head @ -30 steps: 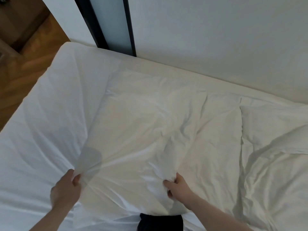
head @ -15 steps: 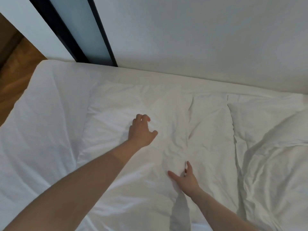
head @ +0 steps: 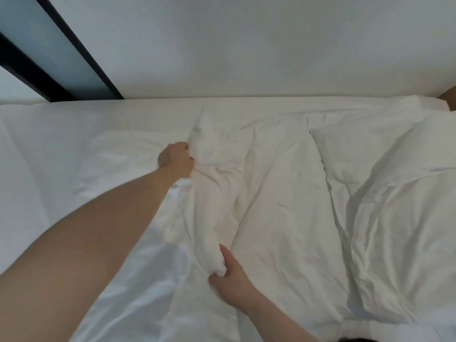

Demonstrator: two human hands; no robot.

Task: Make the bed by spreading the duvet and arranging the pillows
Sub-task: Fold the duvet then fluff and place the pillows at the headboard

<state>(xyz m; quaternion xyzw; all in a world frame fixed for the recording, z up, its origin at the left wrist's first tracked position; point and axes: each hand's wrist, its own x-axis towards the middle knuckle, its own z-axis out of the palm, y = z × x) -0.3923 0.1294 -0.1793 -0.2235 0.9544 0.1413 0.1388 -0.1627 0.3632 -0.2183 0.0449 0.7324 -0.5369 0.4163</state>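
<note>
A white pillow (head: 271,183) lies in the middle of the bed, bunched into a raised ridge down its centre. My left hand (head: 176,159) reaches far across and grips the far end of that ridge. My right hand (head: 229,277) grips the near end of the same ridge, fingers curled round the fabric. A second white pillow (head: 365,144) lies to the right, partly under the rumpled white duvet (head: 407,218).
The white fitted sheet (head: 44,149) covers the mattress on the left. A pale wall (head: 246,45) runs along the far side of the bed, with a dark-framed glass panel (head: 49,45) at upper left.
A second ago both hands held the pillow's near edge. Then they lay open on it. Now each hand has closed on the fabric, pulling up a ridge; the view has shifted right.
</note>
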